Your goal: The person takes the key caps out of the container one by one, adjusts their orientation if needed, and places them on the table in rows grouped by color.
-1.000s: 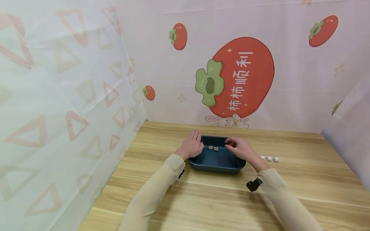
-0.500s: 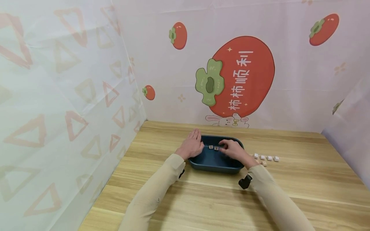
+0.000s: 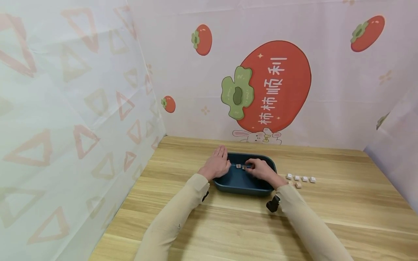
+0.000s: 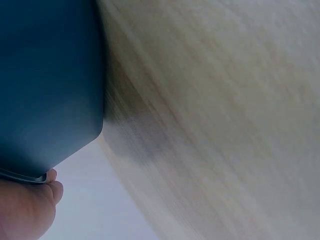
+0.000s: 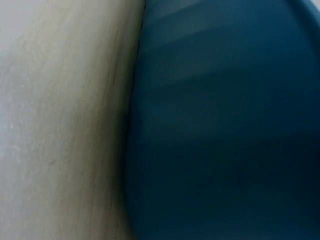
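A dark blue tray (image 3: 243, 191) stands on the wooden table. My left hand (image 3: 215, 166) rests on its left rim with straight fingers; in the left wrist view its fingertips (image 4: 56, 192) show at the rim. Inside the tray, near its back wall, lie two small cubes with dark marks on their faces. The left cube (image 3: 238, 166) sits by itself. My right hand (image 3: 261, 169) reaches over the tray's right side, thumb and index finger pinching the right cube (image 3: 244, 167). In the right wrist view the tray's outer wall (image 5: 210, 110) hides the fingers.
Right of the tray, several small white cubes (image 3: 296, 178) stand in a row on the table (image 3: 343, 203). In front of them are two tan cubes (image 3: 298, 185), one partly behind my right wrist. A printed cloth wall (image 3: 192, 119) borders the table's back.
My right hand has moved left and down into the tray, from above its back right part to the right cube. The left hand stays still on the rim.
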A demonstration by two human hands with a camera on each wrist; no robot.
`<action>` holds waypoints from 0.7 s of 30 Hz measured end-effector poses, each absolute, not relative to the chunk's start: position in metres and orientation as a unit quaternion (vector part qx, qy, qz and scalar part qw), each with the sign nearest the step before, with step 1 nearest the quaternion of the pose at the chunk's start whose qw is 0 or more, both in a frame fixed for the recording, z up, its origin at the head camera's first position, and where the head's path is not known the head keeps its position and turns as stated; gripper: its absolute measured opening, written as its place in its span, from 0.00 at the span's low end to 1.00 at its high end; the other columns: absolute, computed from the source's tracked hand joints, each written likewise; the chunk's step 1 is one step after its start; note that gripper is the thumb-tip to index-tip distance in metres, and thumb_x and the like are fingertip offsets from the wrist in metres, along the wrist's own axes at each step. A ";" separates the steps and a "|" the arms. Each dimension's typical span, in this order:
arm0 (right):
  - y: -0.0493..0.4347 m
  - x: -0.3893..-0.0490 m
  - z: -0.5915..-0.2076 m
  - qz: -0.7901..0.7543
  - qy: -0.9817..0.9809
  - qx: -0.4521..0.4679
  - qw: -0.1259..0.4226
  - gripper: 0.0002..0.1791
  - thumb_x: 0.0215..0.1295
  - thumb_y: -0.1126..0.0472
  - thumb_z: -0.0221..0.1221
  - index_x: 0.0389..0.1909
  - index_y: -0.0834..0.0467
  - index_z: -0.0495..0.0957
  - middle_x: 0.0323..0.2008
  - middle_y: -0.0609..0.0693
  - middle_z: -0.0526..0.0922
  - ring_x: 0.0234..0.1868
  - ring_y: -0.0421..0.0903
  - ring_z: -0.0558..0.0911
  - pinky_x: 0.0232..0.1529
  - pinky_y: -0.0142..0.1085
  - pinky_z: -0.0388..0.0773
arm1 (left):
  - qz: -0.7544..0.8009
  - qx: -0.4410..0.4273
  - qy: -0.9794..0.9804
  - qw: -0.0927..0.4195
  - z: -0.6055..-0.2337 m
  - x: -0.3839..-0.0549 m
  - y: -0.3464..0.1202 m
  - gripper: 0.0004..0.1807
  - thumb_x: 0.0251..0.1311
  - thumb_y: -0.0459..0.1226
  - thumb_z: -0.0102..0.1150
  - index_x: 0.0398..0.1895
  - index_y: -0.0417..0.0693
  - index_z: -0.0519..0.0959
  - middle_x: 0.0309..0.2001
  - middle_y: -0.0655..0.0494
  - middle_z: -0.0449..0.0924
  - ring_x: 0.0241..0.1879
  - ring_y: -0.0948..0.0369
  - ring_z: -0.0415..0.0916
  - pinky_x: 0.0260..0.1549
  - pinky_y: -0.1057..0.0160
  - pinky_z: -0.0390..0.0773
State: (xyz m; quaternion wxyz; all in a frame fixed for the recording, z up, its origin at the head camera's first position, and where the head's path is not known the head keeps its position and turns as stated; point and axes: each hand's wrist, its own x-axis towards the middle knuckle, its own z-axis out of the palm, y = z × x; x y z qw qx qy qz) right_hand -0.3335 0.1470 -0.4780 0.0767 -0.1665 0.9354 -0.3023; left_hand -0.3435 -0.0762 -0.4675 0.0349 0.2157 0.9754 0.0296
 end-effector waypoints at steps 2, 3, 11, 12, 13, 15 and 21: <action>0.146 -0.335 -0.479 -0.301 0.936 -0.165 0.079 0.18 0.68 0.57 0.59 0.56 0.61 0.78 0.26 0.51 0.80 0.20 0.42 0.77 0.22 0.33 0.75 | 0.029 0.217 0.975 0.035 -0.468 -0.344 -0.076 0.35 0.76 0.47 0.26 0.78 0.38 0.42 0.80 0.43 0.39 0.80 0.52 0.35 0.78 0.55 0.42; 0.146 -0.335 -0.479 -0.302 0.936 -0.164 0.079 0.18 0.68 0.57 0.59 0.55 0.61 0.78 0.26 0.51 0.80 0.20 0.42 0.77 0.22 0.33 0.75 | 0.030 0.217 0.975 0.034 -0.468 -0.344 -0.076 0.35 0.76 0.47 0.27 0.78 0.38 0.42 0.80 0.43 0.39 0.80 0.52 0.35 0.78 0.55 0.42; 0.141 -0.338 -0.479 -0.298 0.936 -0.165 0.090 0.18 0.69 0.57 0.58 0.57 0.60 0.79 0.31 0.53 0.84 0.22 0.41 0.79 0.24 0.33 0.77 | 0.019 0.216 0.976 0.030 -0.471 -0.346 -0.075 0.35 0.76 0.47 0.28 0.78 0.38 0.43 0.80 0.44 0.40 0.80 0.53 0.35 0.78 0.56 0.43; 0.141 -0.338 -0.480 -0.298 0.936 -0.165 0.091 0.19 0.69 0.57 0.58 0.57 0.60 0.79 0.31 0.52 0.84 0.22 0.41 0.79 0.25 0.33 0.77 | 0.017 0.216 0.976 0.029 -0.472 -0.346 -0.075 0.35 0.76 0.47 0.28 0.78 0.38 0.43 0.80 0.44 0.40 0.80 0.53 0.35 0.78 0.56 0.43; 0.141 -0.339 -0.480 -0.295 0.936 -0.168 0.091 0.19 0.69 0.57 0.58 0.57 0.60 0.79 0.31 0.52 0.84 0.22 0.41 0.79 0.24 0.33 0.77 | 0.015 0.217 0.976 0.027 -0.473 -0.347 -0.075 0.35 0.76 0.47 0.28 0.78 0.38 0.43 0.80 0.44 0.40 0.80 0.53 0.36 0.78 0.57 0.43; 0.140 -0.339 -0.481 -0.293 0.937 -0.169 0.091 0.19 0.69 0.58 0.58 0.57 0.59 0.79 0.30 0.52 0.84 0.22 0.41 0.79 0.24 0.33 0.76 | 0.015 0.218 0.976 0.024 -0.474 -0.348 -0.074 0.35 0.76 0.47 0.28 0.78 0.38 0.43 0.80 0.43 0.40 0.80 0.53 0.36 0.78 0.56 0.43; 0.139 -0.341 -0.482 -0.273 0.943 -0.175 0.079 0.18 0.68 0.57 0.58 0.56 0.58 0.81 0.33 0.52 0.85 0.24 0.41 0.78 0.27 0.33 0.75 | 0.012 0.218 0.976 0.017 -0.475 -0.349 -0.074 0.35 0.76 0.47 0.27 0.78 0.38 0.43 0.79 0.42 0.41 0.80 0.52 0.36 0.78 0.56 0.43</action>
